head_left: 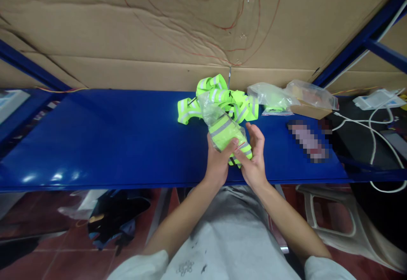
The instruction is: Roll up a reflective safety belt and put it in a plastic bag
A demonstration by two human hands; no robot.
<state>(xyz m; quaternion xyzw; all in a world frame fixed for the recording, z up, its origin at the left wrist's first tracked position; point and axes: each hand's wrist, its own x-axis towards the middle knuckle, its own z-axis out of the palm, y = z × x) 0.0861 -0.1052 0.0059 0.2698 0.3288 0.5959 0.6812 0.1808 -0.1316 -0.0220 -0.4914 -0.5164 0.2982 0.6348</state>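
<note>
Between my two hands is a folded neon-yellow reflective strap (223,128) with silver bands, partly inside a clear plastic bag (211,109). My left hand (220,157) grips the bagged bundle from its left side, thumb pressed on top. My right hand (255,157) holds the lower right end, its thumb on the strap and its index finger raised. A strip of red shows on the bag near my thumbs. Just beyond lies a loose pile of the same reflective straps (248,105) on the blue table (127,140), with black parts among them.
Right of the pile are a clear bag with neon material (276,98) and a cardboard box (313,110) under plastic. A blurred-out flat object (308,141) lies nearer. White cables (373,144) are at far right. A cardboard wall (143,30) stands behind; a plastic stool (349,225) is below right.
</note>
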